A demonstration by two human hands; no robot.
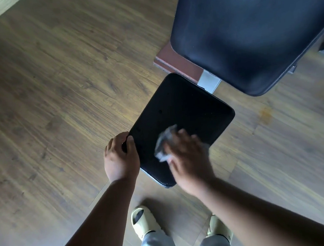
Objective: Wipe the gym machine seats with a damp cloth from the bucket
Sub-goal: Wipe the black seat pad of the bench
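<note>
Right hand point(187, 159) presses a crumpled whitish damp cloth point(164, 144) onto the flat black padded seat point(185, 109), fingers blurred, while the left hand point(120, 157) curls round its near-left edge.

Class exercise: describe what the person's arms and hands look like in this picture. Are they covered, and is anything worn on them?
Both forearms are bare, with no sleeves in view. The left hand and right hand wear no gloves, and no watch, ring or bracelet shows, though the right hand is motion-blurred, so small items there could be missed.
</note>
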